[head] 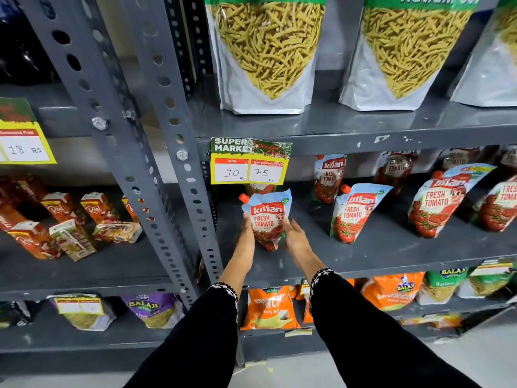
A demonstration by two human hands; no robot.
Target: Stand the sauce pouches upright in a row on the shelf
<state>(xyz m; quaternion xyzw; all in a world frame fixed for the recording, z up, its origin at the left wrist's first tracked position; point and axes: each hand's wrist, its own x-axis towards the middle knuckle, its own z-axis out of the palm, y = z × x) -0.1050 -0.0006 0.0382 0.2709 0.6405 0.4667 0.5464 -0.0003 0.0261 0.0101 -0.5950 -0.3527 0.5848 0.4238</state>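
A Kissan tomato sauce pouch [268, 217] with a red spout cap stands upright at the left end of the grey middle shelf [391, 247]. My left hand [246, 233] grips its left edge and my right hand [293, 233] grips its right edge. To the right, a second pouch [354, 212] stands upright and a third pouch [439, 200] leans to the right. Several more pouches [330, 175] stand in a back row, partly hidden under the shelf above. Another pouch sits cut off at the right edge.
A yellow price tag [249, 163] reading 90 and 75 hangs from the shelf above, just over the held pouch. Large snack bags [268, 51] fill the top shelf. Juice cartons [70, 219] crowd the left bay. Orange chip bags [268, 309] sit on the lower shelf.
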